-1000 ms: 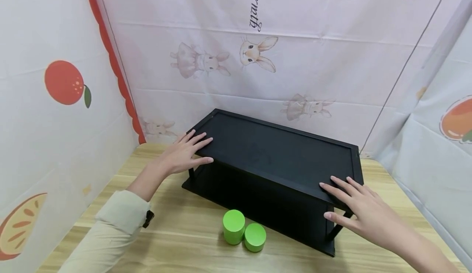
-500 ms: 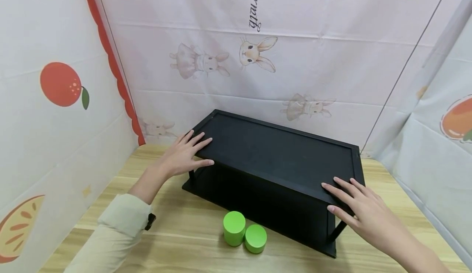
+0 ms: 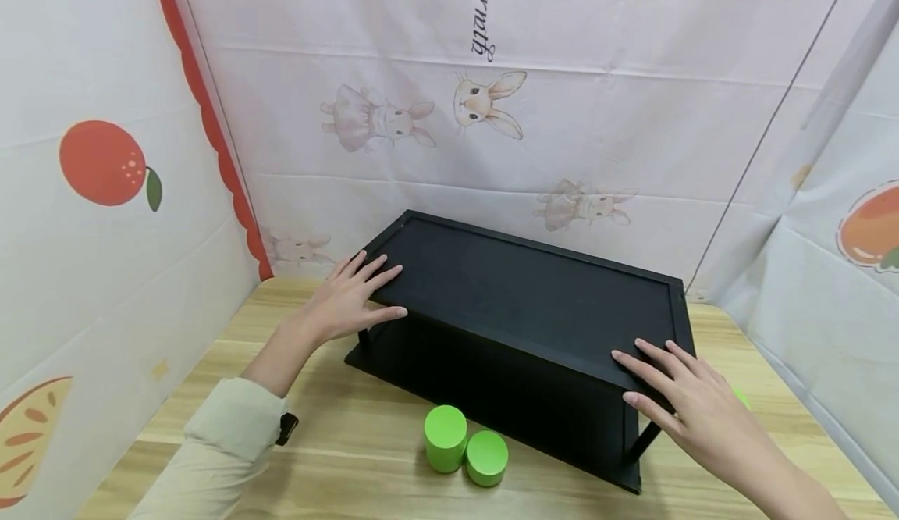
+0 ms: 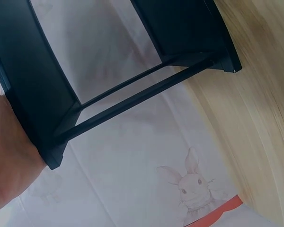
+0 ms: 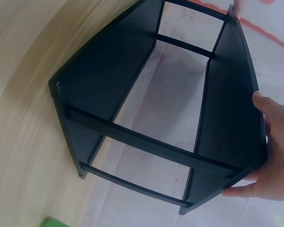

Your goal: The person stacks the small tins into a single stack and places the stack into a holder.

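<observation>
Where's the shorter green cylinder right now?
In the head view, the shorter green cylinder stands on the table at lower centre, just right of the taller cylinder and in front of the black rack.

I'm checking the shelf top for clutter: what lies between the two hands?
Only the bare black top board between the left hand and right hand, in the head view.

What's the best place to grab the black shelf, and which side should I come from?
Likely by the top board at its two short ends, left hand from the left, right hand from the right. The shelf is long and stands upright, so that should keep it level, and each end is open between its posts, leaving room to reach under.
</observation>
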### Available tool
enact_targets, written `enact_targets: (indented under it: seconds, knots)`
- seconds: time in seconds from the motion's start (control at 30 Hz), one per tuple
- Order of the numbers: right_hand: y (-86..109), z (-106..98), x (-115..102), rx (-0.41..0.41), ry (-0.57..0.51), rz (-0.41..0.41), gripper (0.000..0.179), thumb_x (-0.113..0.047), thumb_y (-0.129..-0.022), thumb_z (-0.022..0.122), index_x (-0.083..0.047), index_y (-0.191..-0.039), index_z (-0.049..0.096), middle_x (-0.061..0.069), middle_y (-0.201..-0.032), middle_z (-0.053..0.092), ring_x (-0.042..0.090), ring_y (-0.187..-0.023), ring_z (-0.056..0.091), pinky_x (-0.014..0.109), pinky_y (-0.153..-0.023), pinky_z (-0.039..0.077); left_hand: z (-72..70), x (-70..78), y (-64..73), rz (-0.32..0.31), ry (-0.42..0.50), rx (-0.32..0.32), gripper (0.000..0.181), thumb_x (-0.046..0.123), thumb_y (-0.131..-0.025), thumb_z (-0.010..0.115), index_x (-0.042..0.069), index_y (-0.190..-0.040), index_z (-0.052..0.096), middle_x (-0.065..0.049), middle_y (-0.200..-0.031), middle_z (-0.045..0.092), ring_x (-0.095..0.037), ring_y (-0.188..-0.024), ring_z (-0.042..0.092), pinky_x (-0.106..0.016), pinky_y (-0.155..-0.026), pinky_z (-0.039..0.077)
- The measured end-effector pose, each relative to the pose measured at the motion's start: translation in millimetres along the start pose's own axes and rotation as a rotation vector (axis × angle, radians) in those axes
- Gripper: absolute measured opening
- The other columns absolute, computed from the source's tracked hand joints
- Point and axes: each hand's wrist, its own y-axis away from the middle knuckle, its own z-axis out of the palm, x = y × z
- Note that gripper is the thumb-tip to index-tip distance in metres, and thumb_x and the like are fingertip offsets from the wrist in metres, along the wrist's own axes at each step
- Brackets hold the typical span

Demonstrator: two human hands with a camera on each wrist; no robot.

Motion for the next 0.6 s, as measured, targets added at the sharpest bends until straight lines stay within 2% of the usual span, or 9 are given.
enact_targets:
  seconds: [0.23,0.6]
  knots:
    - [0.9,2.7,1.2,0.000,0.004,-0.009,0.049,-0.033,-0.087,0.062,-0.026,-0.134,0.048,0.017,-0.133,0.043,0.049,-0.120,0.032,0.066,-0.094,0.022,1.1,0.6,1.0,-0.003,-0.005,0.019,0.082,0.072,-0.081,0.040,0.022,-0.145,0.030,-0.010,-0.149,0.021,-0.035,-0.136,0.005,-0.051,-0.108,0.001]
    - [-1.8,4.6,6.5,0.004,-0.013,-0.044,0.049,-0.032,-0.087,0.063,-0.024,-0.133,0.049,0.017,-0.133,0.042,0.050,-0.120,0.031,0.062,-0.097,0.022,2.5,2.7,5.9,-0.018,-0.013,0.021,0.082,0.072,-0.081,0.039,0.021,-0.145,0.029,-0.011,-0.149,0.021,-0.036,-0.135,0.005,-0.050,-0.108,0.001]
